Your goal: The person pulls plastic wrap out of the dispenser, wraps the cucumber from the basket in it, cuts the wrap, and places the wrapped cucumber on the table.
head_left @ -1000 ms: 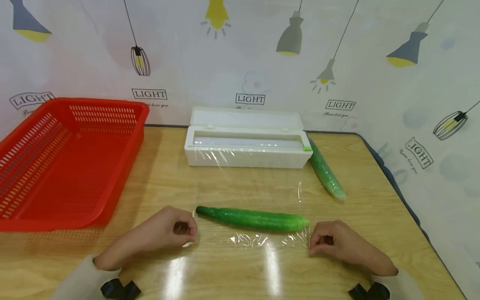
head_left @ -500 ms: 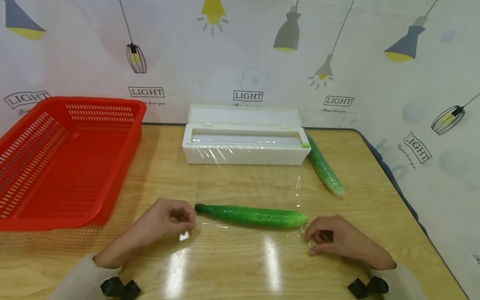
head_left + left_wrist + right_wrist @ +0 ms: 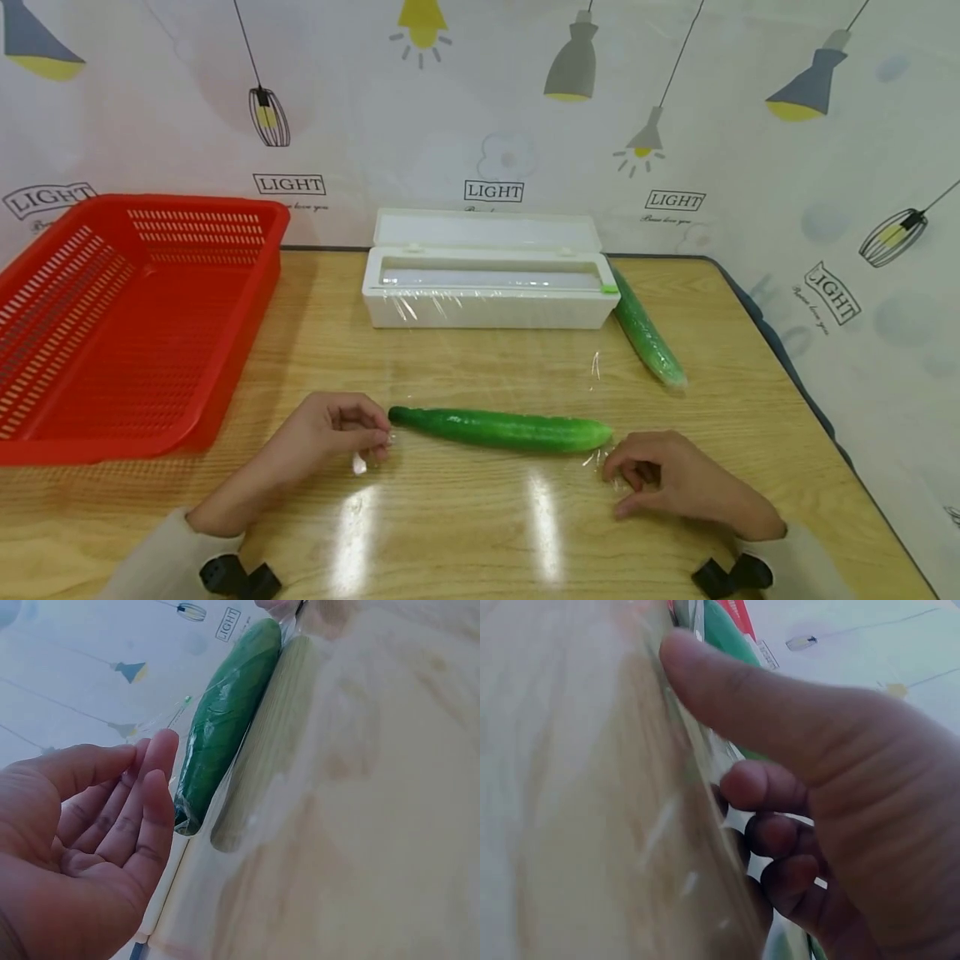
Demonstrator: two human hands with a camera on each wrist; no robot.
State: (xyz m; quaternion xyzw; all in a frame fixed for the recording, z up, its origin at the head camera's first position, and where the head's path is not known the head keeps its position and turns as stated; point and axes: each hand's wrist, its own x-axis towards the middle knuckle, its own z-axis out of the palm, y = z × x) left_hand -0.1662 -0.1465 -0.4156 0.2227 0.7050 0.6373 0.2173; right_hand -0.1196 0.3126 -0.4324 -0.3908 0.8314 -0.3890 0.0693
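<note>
A green cucumber (image 3: 498,429) lies crosswise on the table, dark end left, clear cling film (image 3: 495,358) over it. The film runs from a white cling film dispenser (image 3: 491,310) behind. At the cucumber's dark end, my left hand (image 3: 341,437) pinches the film's edge between thumb and fingers; a small white patch (image 3: 359,463) shows just below. By the pale tip is my right hand (image 3: 667,475), thumb (image 3: 686,664) apart from the loosely bent fingers, which are right at the crinkled film. In the left wrist view, the film clings to the cucumber (image 3: 225,727).
A red plastic basket (image 3: 247,350) stands at the left. Another cucumber (image 3: 648,337), wrapped in film, lies beside the dispenser's right end. The dispenser's lid (image 3: 487,229) is up. Behind the wooden table (image 3: 450,533) is a wall covering with printed lamps.
My right thumb and fingers have parted, and that hand has shifted slightly left. The left hand has turned a little at the cucumber's dark end. Film in front of the cucumber has drawn in closer.
</note>
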